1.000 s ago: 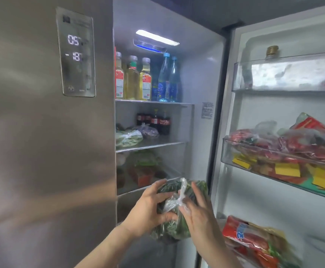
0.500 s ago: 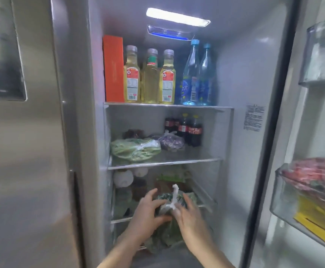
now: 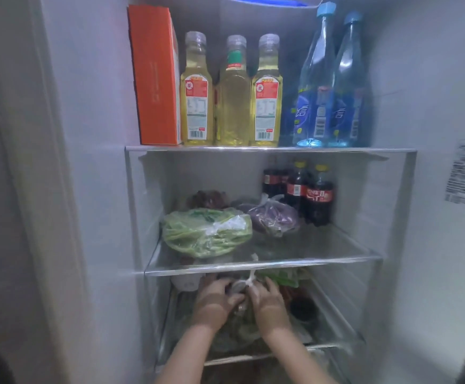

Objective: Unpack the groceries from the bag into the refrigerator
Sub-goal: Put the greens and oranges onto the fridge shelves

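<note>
Clear plastic wraps the bag of greens (image 3: pixel 242 325), which sits low in the refrigerator (image 3: pixel 433 245), under the middle glass shelf (image 3: pixel 322 261). The left hand (image 3: pixel 214 303) and the right hand (image 3: pixel 267 303) both close around the bag near its white knot (image 3: pixel 250 281). On the shelf above lie a green bag of beans (image 3: pixel 206 234) and a purple bag (image 3: pixel 275 217), with cola bottles (image 3: pixel 319 195) far at the back. Yellow oil bottles (image 3: pixel 266 95) stand on the top shelf.

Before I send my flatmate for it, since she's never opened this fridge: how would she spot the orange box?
Look at the top glass shelf. The orange box stands upright at its far left end, against the fridge wall, beside three yellow oil bottles. It is the only carton there; everything else on that shelf is a bottle.
</note>
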Demonstrator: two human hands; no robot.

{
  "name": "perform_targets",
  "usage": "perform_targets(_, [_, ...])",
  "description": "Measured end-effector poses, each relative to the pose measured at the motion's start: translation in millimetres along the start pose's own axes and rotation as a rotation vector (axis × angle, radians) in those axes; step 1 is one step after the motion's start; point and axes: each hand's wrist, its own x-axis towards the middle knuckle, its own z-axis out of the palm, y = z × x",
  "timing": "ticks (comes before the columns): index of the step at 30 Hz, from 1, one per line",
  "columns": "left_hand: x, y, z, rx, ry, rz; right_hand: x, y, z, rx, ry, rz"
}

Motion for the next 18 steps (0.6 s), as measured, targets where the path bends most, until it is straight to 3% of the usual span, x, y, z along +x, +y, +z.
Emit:
perform_targets(4, [12.3, -8.7, 8.8, 0.175, 0.092, -0.003, 30.7, 30.2, 16.3, -0.213, -0.068, -0.018])
perform_targets(6, [6.7, -14.7, 21.2, 0.300, 0.226, -0.041, 35.8, 29.4, 19.4, -0.277, -0.093, -0.017])
perform_targets(8, [-2.8, -18.4, 35.4, 0.267, 0.266, -0.097, 33.1, 25.8, 19.5, -0.321, -0.079, -0.075])
perform_targets(12, [-26.6, -17.4, 49.7, 0.241, 0.230, -0.138, 19.2, 36.6, 13.9, -0.352, -0.050, -0.225])
perform_targets(15, [-31.5, -28.5, 52.7, 0.305, 0.122, -0.090, 12.6, 54.6, 5.5, -0.297, -0.222, -0.264])
perform_targets(18, [-24.0, -39.7, 52.5, 0.384, 0.042, -0.002, 7.5, 57.4, -5.1, -0.477, -0.329, -0.232])
